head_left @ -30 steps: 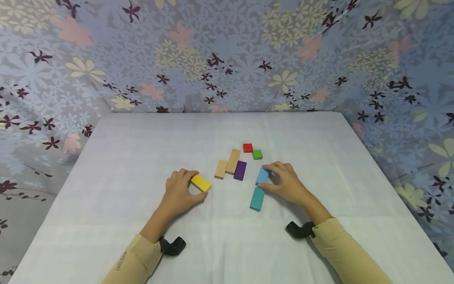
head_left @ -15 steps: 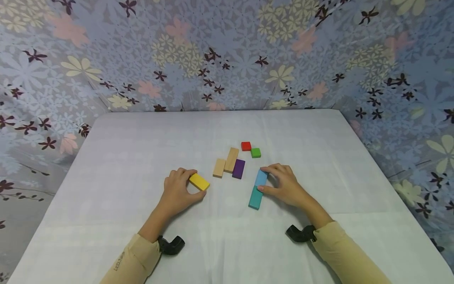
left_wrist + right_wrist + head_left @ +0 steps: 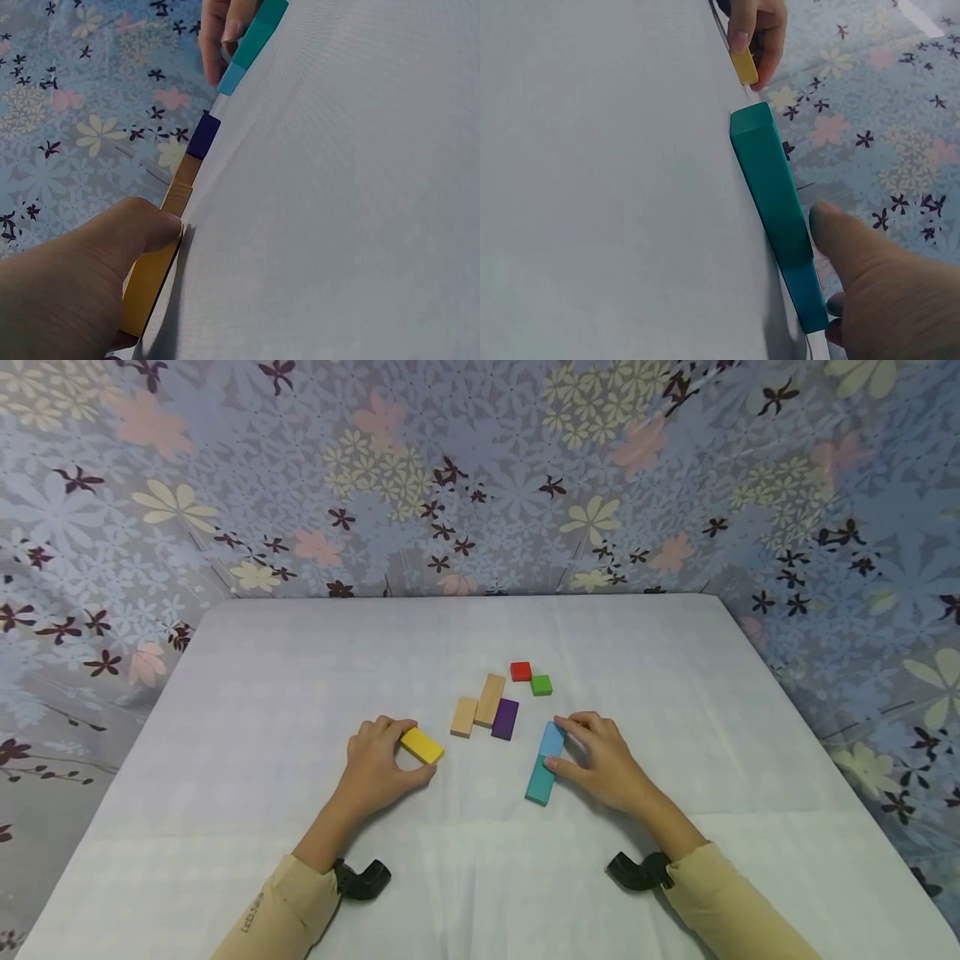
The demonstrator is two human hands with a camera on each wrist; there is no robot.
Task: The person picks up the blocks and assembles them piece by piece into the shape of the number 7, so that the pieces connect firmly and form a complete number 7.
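Two bare hands at a white table (image 3: 300,668), one on each side of a small bunch of blocks. Left hand (image 3: 377,768) on a yellow block (image 3: 422,746), thumb at one end and a fingertip at the other — a pinch, with the block caught in between. Yellow block low at the table top, turned slantwise, to the left of the bunch and a little apart from it. Right hand (image 3: 602,756) on a light blue block (image 3: 552,737), fingertip at the far end, thumb by the join with a teal block (image 3: 540,783); finger and thumb clamped on the light blue one. Light blue and teal end to end, touching, in one leaning line — teal nearer to the person. Between the hands, a bit farther away, a short tan block (image 3: 464,717) beside a long tan block (image 3: 491,699), with a purple block (image 3: 505,719) on the long one's other side. All three tilted much the same way. Past them, a little red block (image 3: 521,672) and a little green block (image 3: 541,685), corner by corner, too small to tell if touching. Tan sleeves (image 3: 738,906) on both arms, dark letters (image 3: 253,912) on the left one. Curved black pieces (image 3: 640,871) at both wrists. Behind the table and down its sides, blue-grey cloth (image 3: 480,460) with yellow, pink and dark flowers.
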